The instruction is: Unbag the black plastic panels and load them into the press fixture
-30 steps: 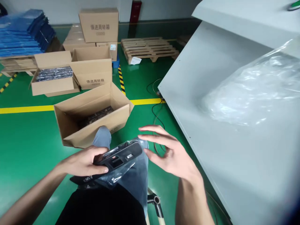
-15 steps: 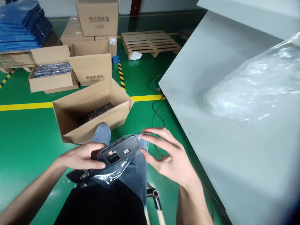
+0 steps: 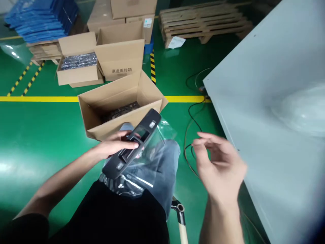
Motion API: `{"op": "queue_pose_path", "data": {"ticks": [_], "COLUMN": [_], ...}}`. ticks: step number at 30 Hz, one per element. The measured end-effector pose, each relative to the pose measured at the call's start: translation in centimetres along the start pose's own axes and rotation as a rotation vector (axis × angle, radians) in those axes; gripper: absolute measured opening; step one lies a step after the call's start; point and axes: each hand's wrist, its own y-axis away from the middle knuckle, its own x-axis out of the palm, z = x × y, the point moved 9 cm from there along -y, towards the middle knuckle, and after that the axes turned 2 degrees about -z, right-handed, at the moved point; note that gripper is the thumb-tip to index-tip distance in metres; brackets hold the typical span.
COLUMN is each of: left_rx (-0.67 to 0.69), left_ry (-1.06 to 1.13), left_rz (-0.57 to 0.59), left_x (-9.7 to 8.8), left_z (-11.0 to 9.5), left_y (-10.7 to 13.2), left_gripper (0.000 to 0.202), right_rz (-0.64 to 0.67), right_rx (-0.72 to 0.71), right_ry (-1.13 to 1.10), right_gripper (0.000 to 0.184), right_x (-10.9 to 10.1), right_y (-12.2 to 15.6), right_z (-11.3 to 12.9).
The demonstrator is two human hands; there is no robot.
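Observation:
My left hand [image 3: 115,146] grips a long black plastic panel [image 3: 134,142] with cut-outs, tilted up toward the open cardboard box [image 3: 99,117] in front of my knee. A clear plastic bag [image 3: 144,162] hangs around the panel's lower part and lies over my lap. My right hand [image 3: 219,166] hovers to the right of the panel, apart from it, fingers loosely spread and holding nothing. The box holds several dark bagged parts.
A large grey table [image 3: 274,118] fills the right side, with clear plastic film [image 3: 302,112] on it. More cardboard boxes [image 3: 101,57], a wooden pallet [image 3: 203,23] and blue stacked sheets [image 3: 43,18] stand behind. Black cables [image 3: 190,115] trail on the green floor.
The left hand has lifted and tilted the panel up toward the box. The right hand has drawn away to the right, off the bag. The view has swung down and left.

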Motion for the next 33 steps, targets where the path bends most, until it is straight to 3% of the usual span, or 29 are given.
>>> {"op": "queue_pose_path", "data": {"ticks": [2, 6, 9, 15, 17, 23, 27, 30, 33], "left_rx": [0.126, 0.328, 0.429, 0.554, 0.588, 0.596, 0.612, 0.613, 0.618], "left_ry": [0.103, 0.263, 0.304, 0.375, 0.412, 0.517, 0.595, 0.527, 0.43], "left_rz": [-0.141, -0.372, -0.475, -0.57, -0.592, -0.699, -0.708, -0.67, -0.66], "left_x": [-0.5, -1.3, -1.6, -2.0, -2.0, -2.4, -1.9, -1.4, -1.8], "left_z": [-1.3, -3.2, -3.9, -3.5, -3.4, -2.6, -2.1, -2.1, -2.2], "left_y": [-0.6, -0.8, -0.7, -0.9, -0.9, -1.2, -2.0, -2.7, -2.9], "left_gripper": [0.058, 0.058, 0.055, 0.051, 0.051, 0.051, 0.056, 0.056, 0.053], "right_rz": [0.06, 0.32, 0.372, 0.271, 0.256, 0.235, 0.266, 0.31, 0.346], "right_rx": [-0.107, -0.297, -0.364, -0.312, -0.34, -0.596, -0.664, -0.695, -0.666], "right_ry": [0.04, 0.069, 0.153, 0.272, 0.309, 0.37, 0.366, 0.376, 0.352], "right_gripper": [0.013, 0.017, 0.027, 0.005, 0.009, 0.012, 0.027, 0.037, 0.028], "right_x": [1.2, 5.1, 7.1, 8.9, 8.9, 8.5, 9.4, 10.5, 10.5], "right_y": [1.4, 5.7, 8.7, 11.0, 11.3, 12.4, 13.4, 14.1, 14.0], "right_z": [2.0, 5.4, 6.6, 5.9, 5.6, 6.2, 6.6, 6.5, 5.7]}}
